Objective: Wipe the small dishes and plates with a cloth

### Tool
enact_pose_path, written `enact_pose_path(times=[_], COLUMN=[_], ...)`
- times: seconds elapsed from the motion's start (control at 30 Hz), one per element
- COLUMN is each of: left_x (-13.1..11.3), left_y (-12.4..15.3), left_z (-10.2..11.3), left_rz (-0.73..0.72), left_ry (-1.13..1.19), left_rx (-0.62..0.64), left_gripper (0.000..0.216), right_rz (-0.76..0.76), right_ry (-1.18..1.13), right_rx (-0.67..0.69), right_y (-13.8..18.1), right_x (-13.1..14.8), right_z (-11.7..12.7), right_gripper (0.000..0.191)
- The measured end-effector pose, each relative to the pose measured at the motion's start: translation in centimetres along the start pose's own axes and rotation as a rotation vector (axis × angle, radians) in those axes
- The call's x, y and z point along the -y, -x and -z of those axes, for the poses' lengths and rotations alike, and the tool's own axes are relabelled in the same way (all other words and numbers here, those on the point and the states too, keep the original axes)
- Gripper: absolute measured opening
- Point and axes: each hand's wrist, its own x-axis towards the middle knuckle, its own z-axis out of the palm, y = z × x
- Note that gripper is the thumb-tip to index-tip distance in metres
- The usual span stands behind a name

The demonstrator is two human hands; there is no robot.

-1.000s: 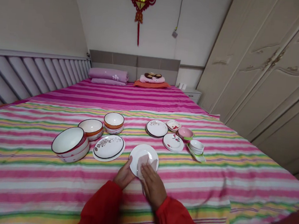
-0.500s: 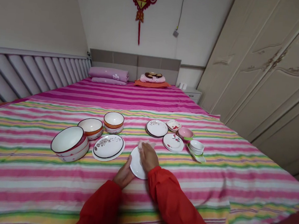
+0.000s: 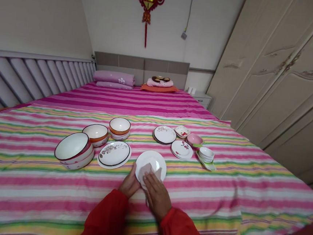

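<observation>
A plain white plate (image 3: 157,159) is held up in front of me, tilted toward me. My left hand (image 3: 130,183) grips its lower left rim, with the fingers hidden behind it. Under the fingers of my right hand (image 3: 157,195) a pale pink cloth (image 3: 145,169) is pressed flat on the lower part of the plate. To the left lies an oval plate (image 3: 115,154) with a dark rim and brown flowers, stacked on another. Right of the held plate sits a stack of small white plates (image 3: 182,149) with red flowers.
Stacked bowls (image 3: 74,150) stand at the left, with orange-banded bowls (image 3: 96,134) behind. At right are dark-rimmed plates (image 3: 165,134), a square dish (image 3: 182,131), a pink bowl (image 3: 194,139) and small white bowls (image 3: 206,153) on a leaf-shaped dish. Everything rests on a striped bedspread (image 3: 56,200).
My right hand has slid the cloth from the plate's upper part down to its lower part, toward me. The left hand keeps its hold on the rim.
</observation>
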Motion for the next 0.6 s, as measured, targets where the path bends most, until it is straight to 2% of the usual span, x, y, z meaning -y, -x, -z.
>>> enact_pose_path(times=[0.07,0.17,0.3,0.37,0.47,0.6], left_x=[0.1,0.3,0.5,0.5,0.6,0.5], left_y=[-0.3,-0.6,-0.9,-1.0,-1.2,-1.2], left_z=[0.1,0.4,1.3,1.7,1.9,1.7], left_rz=[-0.035,-0.077,-0.107,-0.119,-0.133,-0.148], left_ry=[-0.011,-0.024,-0.034,-0.032,-0.017,0.019], left_rx=[0.048,0.1,0.084,0.057,0.029,0.017], left_gripper=[0.063,0.062,0.063,0.062,0.059,0.055], right_rz=[-0.09,-0.283,-0.432,-0.468,-0.44,-0.291], right_ry=[-0.035,-0.104,-0.188,-0.188,-0.13,-0.066], right_rx=[-0.084,-0.164,-0.219,-0.194,-0.083,0.041], right_y=[0.7,0.0,-3.4,-5.5,-8.3,-10.1], right_x=[-1.0,-2.3,-4.0,-4.7,-4.8,-2.6], right_z=[0.3,0.4,0.1,0.0,0.1,-0.1], right_gripper=[0.048,0.044,0.044,0.044,0.044,0.039])
